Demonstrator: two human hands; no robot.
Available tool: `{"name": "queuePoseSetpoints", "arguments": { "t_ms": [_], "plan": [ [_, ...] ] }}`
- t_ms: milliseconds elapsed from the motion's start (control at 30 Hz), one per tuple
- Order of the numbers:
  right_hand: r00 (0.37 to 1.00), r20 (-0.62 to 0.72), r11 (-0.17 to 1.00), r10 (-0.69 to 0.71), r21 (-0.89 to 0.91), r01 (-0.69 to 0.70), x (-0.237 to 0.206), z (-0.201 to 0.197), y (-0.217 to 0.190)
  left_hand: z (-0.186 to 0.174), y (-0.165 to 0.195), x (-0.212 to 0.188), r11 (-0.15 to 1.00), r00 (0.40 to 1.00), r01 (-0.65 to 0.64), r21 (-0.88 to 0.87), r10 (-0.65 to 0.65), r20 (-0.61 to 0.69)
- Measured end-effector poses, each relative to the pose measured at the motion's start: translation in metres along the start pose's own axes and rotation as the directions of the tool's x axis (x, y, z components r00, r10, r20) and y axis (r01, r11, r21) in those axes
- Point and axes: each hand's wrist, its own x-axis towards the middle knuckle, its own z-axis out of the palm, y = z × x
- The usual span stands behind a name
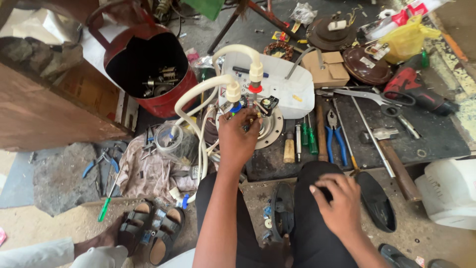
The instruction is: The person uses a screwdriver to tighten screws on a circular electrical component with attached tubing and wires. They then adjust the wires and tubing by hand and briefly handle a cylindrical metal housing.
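Observation:
My left hand (238, 139) reaches forward and grips small wires or terminals on a round metal flange (271, 130) of a white water-heater unit (285, 87). Its fingers are closed on that part. Two cream hoses (198, 92) with red and blue collars rise from the unit just above my fingers. My right hand (337, 201) rests flat on my right knee, fingers spread, holding nothing.
A red metal bucket (148, 69) of parts lies at upper left. Screwdrivers (310, 136), blue pliers (336, 136), a hammer (391, 154), scissors (382, 99) and a red drill (416, 89) lie on the dark mat. Another person's sandalled feet (151, 231) are at lower left. A white container (448, 191) stands right.

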Motion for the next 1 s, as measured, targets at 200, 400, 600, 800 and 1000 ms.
{"name": "queuePoseSetpoints", "arguments": {
  "t_ms": [200, 400, 600, 800, 1000],
  "plan": [
    [0.982, -0.184, 0.826, -0.046, 0.545, 0.141, 0.091, 0.019, -0.051, -0.008, 0.010, 0.001, 0.991, 0.998, 0.066, -0.118, -0.068, -0.008],
    [0.981, -0.191, 0.644, -0.033, 0.746, 0.167, 0.143, 0.057, -0.098, -0.012, 0.012, 0.003, 0.975, 0.979, 0.198, -0.101, -0.202, -0.032],
    [0.955, -0.250, 0.692, -0.159, 0.662, 0.289, 0.125, 0.073, -0.092, -0.019, 0.013, -0.006, 0.995, 0.999, -0.020, -0.101, 0.017, -0.028],
    [0.952, -0.271, 0.702, -0.143, 0.650, 0.291, 0.132, 0.080, -0.085, -0.011, 0.014, -0.005, 0.995, 0.995, 0.094, 0.016, -0.093, -0.040],
    [0.958, -0.247, 0.682, -0.146, 0.676, 0.279, 0.129, 0.081, -0.086, -0.009, 0.009, -0.012, 0.998, 0.993, 0.042, -0.046, -0.047, -0.107]
  ]
}}
